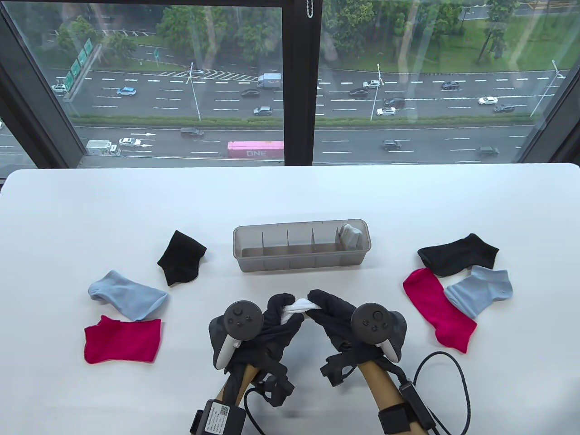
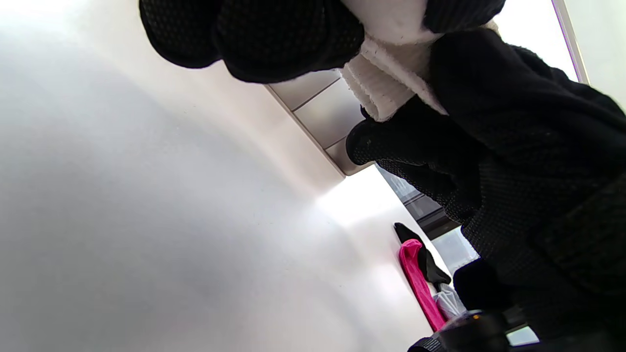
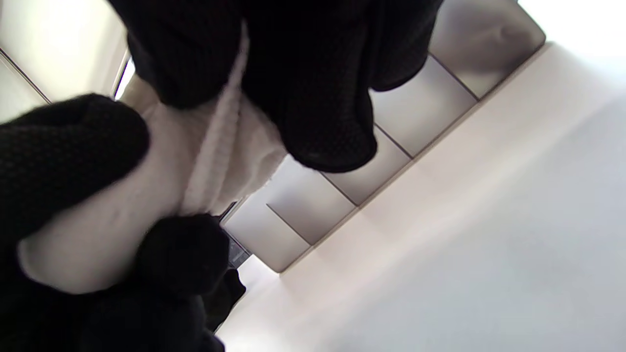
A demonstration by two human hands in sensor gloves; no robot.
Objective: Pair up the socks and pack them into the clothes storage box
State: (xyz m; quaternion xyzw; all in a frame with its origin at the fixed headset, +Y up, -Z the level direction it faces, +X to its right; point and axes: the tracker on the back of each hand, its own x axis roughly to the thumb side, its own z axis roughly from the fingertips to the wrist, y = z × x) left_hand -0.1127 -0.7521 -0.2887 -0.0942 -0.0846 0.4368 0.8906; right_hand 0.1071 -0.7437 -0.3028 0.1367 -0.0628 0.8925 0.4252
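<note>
Both hands work one white sock bundle (image 1: 299,309), held off the table just in front of the storage box (image 1: 301,259). Left hand (image 1: 263,326) has its fingers curled round the bundle's left end; right hand (image 1: 346,324) pinches the right end. Step in hand, by my reading: rolling or tucking the white pair into a tight ball before packing. One grey pair (image 1: 351,234) already sits in the box's rightmost compartment; the other compartments look empty. Next move calls for finishing the tuck so the roll holds itself, then carrying it forward and dropping it into a free slot, probably the one next to the grey pair. Still loose on the table: black sock (image 1: 181,257), blue sock (image 1: 128,294) and pink sock (image 1: 122,340) at left; their likely mates, black (image 1: 457,254), blue (image 1: 480,290) and pink (image 1: 437,308), overlapping at right. The table view gives the overall layout but hides the grip under the trackers. The left wrist view shows the ribbed cuff (image 2: 386,83) folded between the fingers; the right wrist view shows the empty compartments (image 3: 415,117) close behind the bundle.
</note>
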